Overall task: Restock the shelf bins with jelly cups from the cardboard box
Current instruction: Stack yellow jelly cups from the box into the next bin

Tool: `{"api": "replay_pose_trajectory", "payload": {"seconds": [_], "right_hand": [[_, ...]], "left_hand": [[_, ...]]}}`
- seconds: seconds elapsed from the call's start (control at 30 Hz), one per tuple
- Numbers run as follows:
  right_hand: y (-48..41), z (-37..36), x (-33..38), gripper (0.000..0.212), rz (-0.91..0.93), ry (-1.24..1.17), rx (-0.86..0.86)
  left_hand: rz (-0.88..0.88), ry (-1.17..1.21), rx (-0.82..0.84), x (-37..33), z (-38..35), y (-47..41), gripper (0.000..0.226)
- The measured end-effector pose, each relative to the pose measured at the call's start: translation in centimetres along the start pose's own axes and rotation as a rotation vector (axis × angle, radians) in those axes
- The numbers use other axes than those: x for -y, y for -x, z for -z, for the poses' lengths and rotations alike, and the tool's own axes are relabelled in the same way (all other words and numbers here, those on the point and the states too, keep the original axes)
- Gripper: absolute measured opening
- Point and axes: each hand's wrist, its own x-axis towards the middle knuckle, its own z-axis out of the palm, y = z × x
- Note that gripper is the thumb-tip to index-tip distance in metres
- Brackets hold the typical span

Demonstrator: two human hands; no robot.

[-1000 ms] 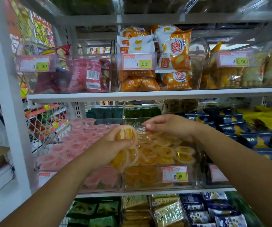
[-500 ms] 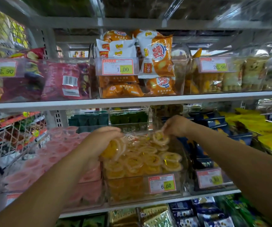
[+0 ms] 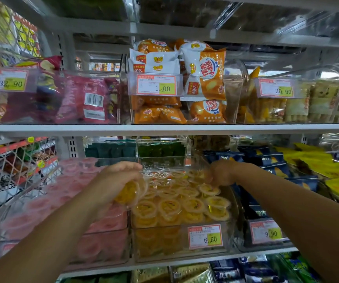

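Both hands sink lower than before: left hand point(image 3: 119, 178) grips jelly cups point(image 3: 128, 194) at the orange bin's point(image 3: 160, 252) 9 o'clock edge, bin interior toward 3; right hand point(image 3: 222, 174) at 1 o'clock, fingers too blurry to tell.

**Open above, hemmed in at the sides**

The gap between the shelf board point(image 3: 164, 128) and the clear bin point(image 3: 160, 242) is standing open at the front. The left hand point(image 3: 119, 180), gripping jelly cups point(image 3: 129, 194), and the right hand point(image 3: 221, 174) are taking up its two ends. Jelly cups are filling the bin nearly to its rim. A pink-cup bin point(image 3: 107, 248) and a blue-packet bin point(image 3: 262, 217) are flanking it, and green packets point(image 3: 160, 150) are blocking the rear.
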Motion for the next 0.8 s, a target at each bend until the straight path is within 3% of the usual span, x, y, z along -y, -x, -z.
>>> {"api": "replay_pose_trajectory", "payload": {"seconds": [0.17, 0.2, 0.27, 0.33, 0.4, 0.5, 0.67, 0.8], "right_hand": [[0.1, 0.3, 0.7, 0.015, 0.034, 0.024, -0.117], [0.3, 0.5, 1.1, 0.019, 0.076, -0.119, -0.175], [1.0, 1.1, 2.9, 0.025, 0.179, -0.667, -0.164], [1.9, 1.9, 5.3, 0.037, 0.287, -1.124, 0.069], [2.3, 2.1, 7.5, 0.046, 0.293, -1.357, 0.295], [1.8, 2.0, 9.6, 0.046, 0.249, -1.584, 0.392], [0.0, 1.5, 10.5, 0.014, 0.257, -1.793, 0.307], [-2.9, 1.6, 10.2, 0.026, 0.243, -1.758, 0.167]], "left_hand": [[-0.061, -0.015, 0.007, 0.0, -0.2, 0.0, 0.024], [-0.074, -0.007, 0.008, 0.0, -0.3, 0.0, 0.025], [-0.094, -0.005, 0.008, -0.4, -0.4, 0.0, 0.026], [-0.118, -0.017, 0.015, -0.7, -0.6, 0.0, 0.027], [-0.156, -0.008, 0.016, -1.0, -0.8, -0.3, 0.03], [-0.186, -0.009, 0.021, -1.0, -0.7, -0.7, 0.033], [-0.185, -0.004, 0.048, -0.8, 0.2, -1.5, 0.034], [-0.197, 0.039, -0.016, -0.2, 1.9, -2.6, 0.034]]}}
